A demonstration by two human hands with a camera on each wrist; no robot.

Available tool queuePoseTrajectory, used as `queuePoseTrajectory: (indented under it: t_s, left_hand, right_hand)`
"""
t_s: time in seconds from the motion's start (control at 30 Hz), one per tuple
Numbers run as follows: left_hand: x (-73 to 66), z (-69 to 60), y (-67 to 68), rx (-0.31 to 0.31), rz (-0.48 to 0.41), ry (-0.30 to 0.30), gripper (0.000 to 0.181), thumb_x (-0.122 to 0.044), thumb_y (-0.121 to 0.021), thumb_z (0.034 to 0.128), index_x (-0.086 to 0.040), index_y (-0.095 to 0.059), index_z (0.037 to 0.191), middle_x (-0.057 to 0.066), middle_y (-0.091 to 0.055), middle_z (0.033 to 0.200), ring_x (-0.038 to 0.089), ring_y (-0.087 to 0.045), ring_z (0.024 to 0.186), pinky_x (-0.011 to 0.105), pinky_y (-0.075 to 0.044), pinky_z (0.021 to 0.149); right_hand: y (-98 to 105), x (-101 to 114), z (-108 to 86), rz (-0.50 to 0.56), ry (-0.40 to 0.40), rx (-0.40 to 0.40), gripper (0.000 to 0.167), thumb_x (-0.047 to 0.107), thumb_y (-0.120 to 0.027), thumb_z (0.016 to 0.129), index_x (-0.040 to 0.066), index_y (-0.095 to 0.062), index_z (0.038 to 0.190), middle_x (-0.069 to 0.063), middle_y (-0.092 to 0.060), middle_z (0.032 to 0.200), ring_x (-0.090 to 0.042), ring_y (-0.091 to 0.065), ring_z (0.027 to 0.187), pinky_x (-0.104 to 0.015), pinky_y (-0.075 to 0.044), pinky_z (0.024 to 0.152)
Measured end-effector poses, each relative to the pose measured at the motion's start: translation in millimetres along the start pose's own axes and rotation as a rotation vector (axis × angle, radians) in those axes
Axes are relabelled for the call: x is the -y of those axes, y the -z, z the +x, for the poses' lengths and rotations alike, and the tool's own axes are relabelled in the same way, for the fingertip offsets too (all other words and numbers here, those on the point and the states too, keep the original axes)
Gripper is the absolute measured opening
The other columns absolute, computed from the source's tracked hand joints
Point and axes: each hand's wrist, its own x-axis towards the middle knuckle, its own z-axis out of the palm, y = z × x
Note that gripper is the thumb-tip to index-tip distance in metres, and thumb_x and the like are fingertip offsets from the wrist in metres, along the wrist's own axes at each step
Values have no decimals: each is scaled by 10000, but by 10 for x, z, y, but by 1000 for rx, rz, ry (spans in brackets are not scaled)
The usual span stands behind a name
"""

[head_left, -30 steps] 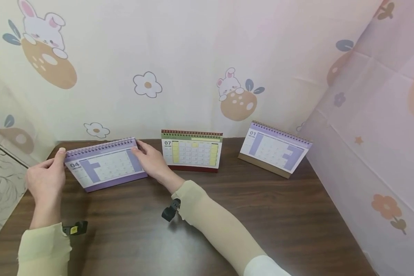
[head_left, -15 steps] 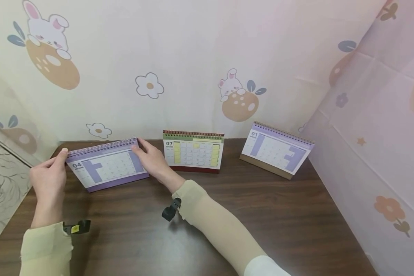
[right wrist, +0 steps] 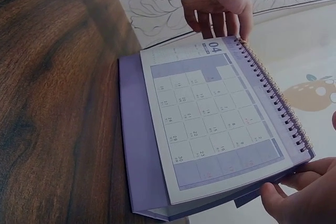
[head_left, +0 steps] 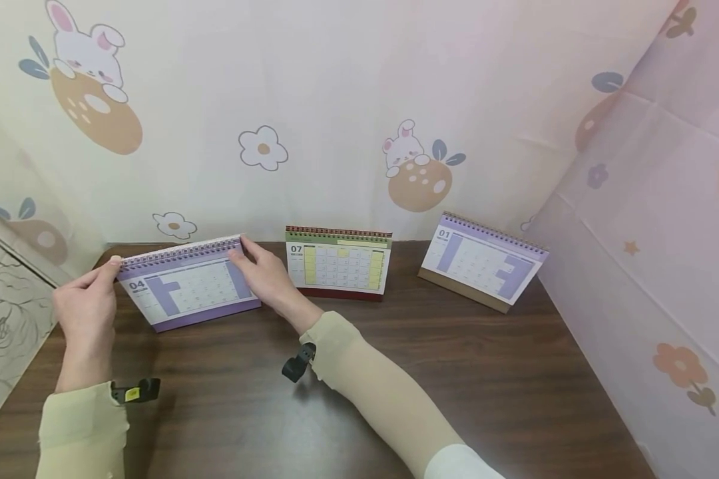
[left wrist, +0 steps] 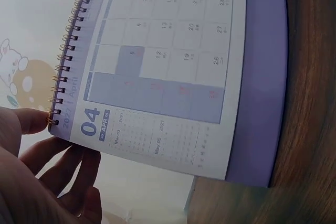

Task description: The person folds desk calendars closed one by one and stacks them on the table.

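Pinching the purple calendar [head_left: 198, 286] at its upper left corner, the left hand [head_left: 86, 306] has its thumb against the coil [left wrist: 62, 68], fingers bent. The right hand [head_left: 269, 276] grips the upper right side between thumb and fingers. The purple calendar stands at the left rear of the table [head_left: 245, 399], beside the green calendar [head_left: 335, 267].

Left calendar [head_left: 194, 289]: large "04", "APR", "2027", "April"; smaller "Mar.03 2027" and "May.05 2027" below; date numbers legible, e.g. 12, 13, 20, 27. Middle calendar [head_left: 340, 267]: "07". Right calendar [head_left: 479, 263]: "01". Finer print on those two too small to read.
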Motion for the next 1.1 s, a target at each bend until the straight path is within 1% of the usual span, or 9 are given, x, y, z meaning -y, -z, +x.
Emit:
queuePoseTrajectory:
  t_s: [0.13, 0.27, 0.37, 0.5, 0.6, 0.7, 0.9, 1.1]
  left_hand:
    - [-19, 11, 1, 22, -67, 49, 382, -313, -871, 779, -116, -773, 1091, -126, -675, 792, 85, -474, 1127, 235, -199, 1073]
    - [-29, 39, -6, 37, -123, 68, 386, -271, -887, 764, -104, -772, 1092, -109, -699, 776, 70, -473, 1110, 190, -205, 1033]
    - [-37, 44, -6, 47, -132, 78, 394, -267, -881, 772, -108, -764, 1114, -110, -700, 808, 68, -460, 1119, 199, -189, 1041]
    - [-49, 25, 6, 56, -115, 99, 419, -285, -868, 784, -136, -748, 1157, -108, -684, 916, 61, -434, 1146, 234, -165, 1063]
    - [-58, 10, 12, 58, -122, 102, 424, -278, -866, 784, -141, -743, 1166, -107, -688, 965, 61, -442, 1158, 234, -173, 1055]
    - [-65, -3, 12, 60, -135, 104, 431, -277, -871, 776, -145, -744, 1166, -107, -696, 994, 58, -446, 1166, 232, -171, 1051]
    - [-79, -26, 6, 43, -165, 91, 386, -227, -856, 796, -139, -747, 1156, -95, -714, 969, 63, -481, 1149, 216, -192, 1046]
    - [-86, -45, 7, 22, -185, 78, 356, -177, -848, 802, -117, -755, 1140, -79, -677, 991, 68, -479, 1135, 209, -212, 1041]
  right_hand:
    - [15, 17, -5, 21, 6, -3, 624, 537, -434, 1024, 217, -358, 1556, 72, -362, 1567, -134, -327, 1431, -381, -282, 1150]
    - [28, 26, -7, 46, 13, -8, 614, 529, -443, 1025, 227, -362, 1553, 88, -366, 1561, -120, -330, 1427, -372, -290, 1146]
    - [26, 17, -1, 50, 22, -15, 605, 528, -439, 1026, 237, -365, 1551, 80, -374, 1559, -113, -337, 1422, -368, -296, 1142]
    - [16, 16, -2, 70, 26, -24, 585, 515, -442, 1029, 239, -385, 1542, 81, -392, 1549, -103, -353, 1411, -359, -306, 1137]
    - [11, 27, -5, 101, 26, -28, 564, 492, -457, 1031, 238, -405, 1532, 94, -403, 1536, -90, -359, 1405, -345, -313, 1132]
    - [10, 35, -5, 127, 34, -39, 549, 465, -475, 1033, 221, -426, 1522, 80, -416, 1531, -87, -365, 1401, -334, -318, 1128]
    - [3, 24, -7, 164, 47, -56, 516, 416, -501, 1036, 215, -449, 1508, 87, -442, 1510, -76, -393, 1380, -317, -340, 1112]
    - [-14, 7, -6, 214, 62, -70, 485, 382, -530, 1031, 233, -477, 1489, 118, -469, 1478, -60, -428, 1350, -300, -364, 1091]
